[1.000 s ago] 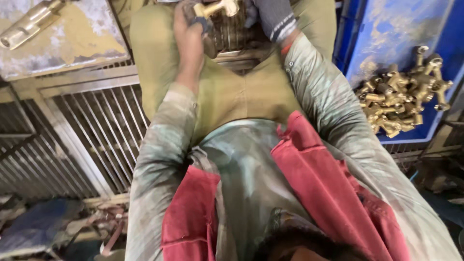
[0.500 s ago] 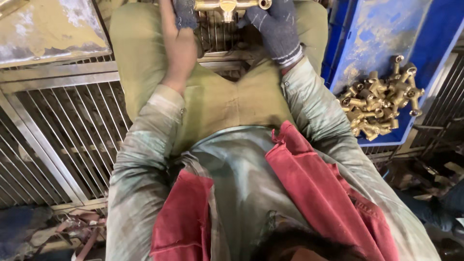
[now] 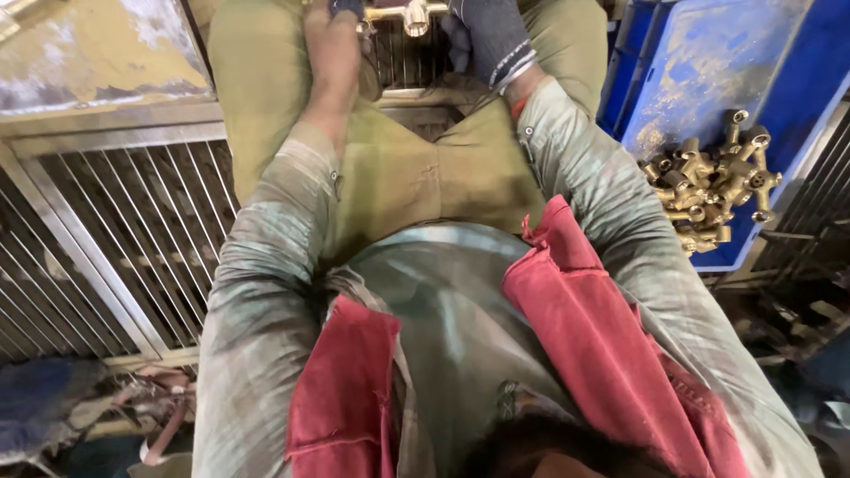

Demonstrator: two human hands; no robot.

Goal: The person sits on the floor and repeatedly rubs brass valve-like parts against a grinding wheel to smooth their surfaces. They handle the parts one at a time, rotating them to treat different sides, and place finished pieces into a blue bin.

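Observation:
I look down my own chest and lap, in olive trousers and a red vest. At the top edge, between my knees, a brass pipe fitting point(image 3: 409, 13) is held level by both hands. My left hand point(image 3: 335, 40), bare at the back with a dark glove tip, grips its left end. My right hand point(image 3: 487, 35), in a dark knitted glove, grips its right end. The upper part of both hands is cut off by the frame edge.
A blue plastic crate point(image 3: 708, 62) at the right holds a heap of several brass fittings point(image 3: 713, 181). A metal grille floor point(image 3: 115, 239) spreads at the left, with a worn yellowish slab point(image 3: 80, 53) above it. Scrap and debris point(image 3: 797, 319) lie at lower right.
The view has tilted down and the hands with the fitting have slid toward the top edge. Both hands now hold the fitting level; a second ago the left held it raised.

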